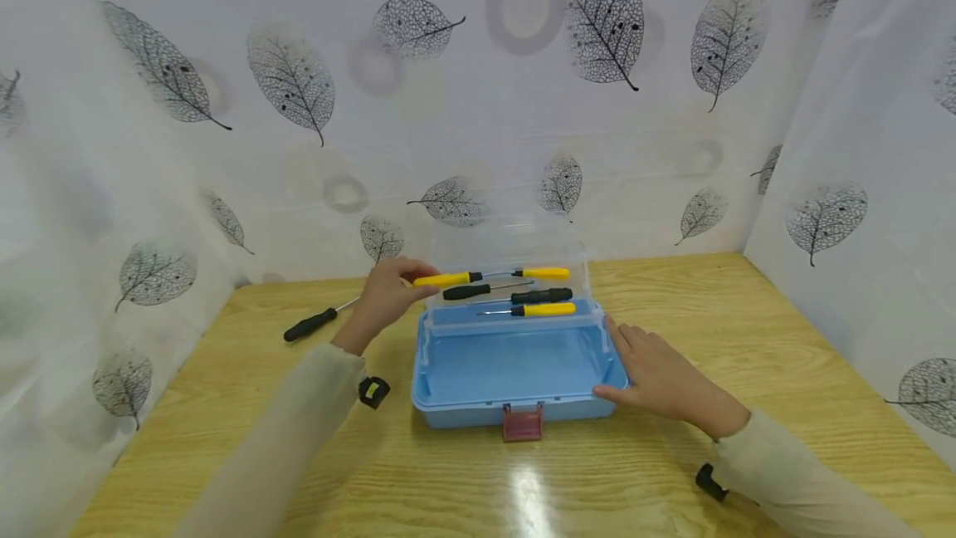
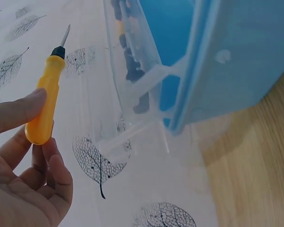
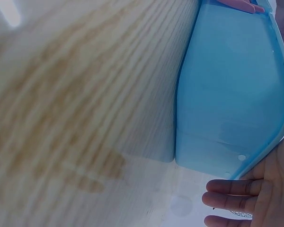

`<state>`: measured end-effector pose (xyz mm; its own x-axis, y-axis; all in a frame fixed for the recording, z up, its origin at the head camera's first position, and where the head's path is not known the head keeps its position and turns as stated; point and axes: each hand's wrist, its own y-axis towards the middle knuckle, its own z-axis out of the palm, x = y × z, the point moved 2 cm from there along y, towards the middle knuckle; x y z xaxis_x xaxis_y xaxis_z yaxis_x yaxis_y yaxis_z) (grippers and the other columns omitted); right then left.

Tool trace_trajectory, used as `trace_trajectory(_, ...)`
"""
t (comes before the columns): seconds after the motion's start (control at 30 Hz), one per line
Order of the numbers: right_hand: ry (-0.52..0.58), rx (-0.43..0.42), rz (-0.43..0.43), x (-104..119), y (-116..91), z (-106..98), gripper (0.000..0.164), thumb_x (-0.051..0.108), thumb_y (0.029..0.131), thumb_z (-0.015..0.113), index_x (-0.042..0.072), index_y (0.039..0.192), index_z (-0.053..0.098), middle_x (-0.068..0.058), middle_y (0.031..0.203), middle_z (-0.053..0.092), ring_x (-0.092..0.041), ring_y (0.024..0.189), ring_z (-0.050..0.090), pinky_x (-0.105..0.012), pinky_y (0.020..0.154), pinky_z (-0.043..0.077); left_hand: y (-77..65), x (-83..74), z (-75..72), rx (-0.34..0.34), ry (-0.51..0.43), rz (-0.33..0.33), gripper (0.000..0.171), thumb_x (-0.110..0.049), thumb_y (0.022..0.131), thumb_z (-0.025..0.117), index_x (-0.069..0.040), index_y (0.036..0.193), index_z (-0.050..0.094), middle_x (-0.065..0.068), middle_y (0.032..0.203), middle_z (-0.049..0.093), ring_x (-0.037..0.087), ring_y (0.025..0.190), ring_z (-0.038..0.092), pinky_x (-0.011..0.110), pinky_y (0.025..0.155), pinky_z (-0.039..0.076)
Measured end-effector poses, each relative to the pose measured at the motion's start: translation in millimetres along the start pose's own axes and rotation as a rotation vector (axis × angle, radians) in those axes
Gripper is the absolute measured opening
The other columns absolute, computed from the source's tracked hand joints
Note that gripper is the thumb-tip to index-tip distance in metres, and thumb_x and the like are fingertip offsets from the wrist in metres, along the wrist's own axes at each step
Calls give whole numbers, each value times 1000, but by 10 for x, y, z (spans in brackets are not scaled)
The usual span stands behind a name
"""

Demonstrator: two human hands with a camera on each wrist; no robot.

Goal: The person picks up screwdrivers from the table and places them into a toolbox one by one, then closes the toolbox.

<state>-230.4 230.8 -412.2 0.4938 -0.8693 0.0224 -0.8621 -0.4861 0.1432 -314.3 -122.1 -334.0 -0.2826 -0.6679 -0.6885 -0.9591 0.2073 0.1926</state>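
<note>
My left hand [image 1: 386, 295] pinches a yellow-handled screwdriver [image 2: 49, 97] by its handle between thumb and fingers, close over the left part of the clear lid [image 1: 510, 247]. The lid stands raised at the back of a light blue toolbox [image 1: 515, 413]. Across the lid area lie two black-handled screwdrivers, one of them long [image 1: 541, 295], and two yellow-handled screwdrivers, the lower one [image 1: 548, 310] near the hinge side. My right hand [image 1: 657, 372] rests against the toolbox's right side, thumb at the front corner rim. In the right wrist view its fingers [image 3: 232, 187] extend along the box wall.
Another black-handled screwdriver [image 1: 309, 325] lies on the wooden table [image 1: 597, 480], left of the toolbox. A dark red latch [image 1: 523, 423] hangs down at the box's front. Leaf-patterned curtains [image 1: 478, 123] stand behind and on both sides.
</note>
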Motion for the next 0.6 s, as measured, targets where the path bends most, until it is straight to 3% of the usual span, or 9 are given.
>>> trace_trajectory(0.33, 0, -47, -36, 6, -12, -10, 99, 61, 83, 57, -12, 141, 28, -29, 127, 52, -39, 114, 53, -52, 91, 46, 118, -114, 151, 60, 21, -19, 22, -17, 85, 69, -8, 106, 71, 10, 112, 66, 23, 92, 60, 35, 78, 50)
trace_trajectory(0.6, 4, -9, -20, 1, -4, -4, 100, 62, 83, 57, -12, 143, 25, -29, 130, 50, -39, 117, 52, -52, 94, 45, 184, -150, 268, 67, 99, -56, 20, -17, 85, 69, -10, 103, 72, 7, 109, 66, 21, 88, 57, 33, 77, 48)
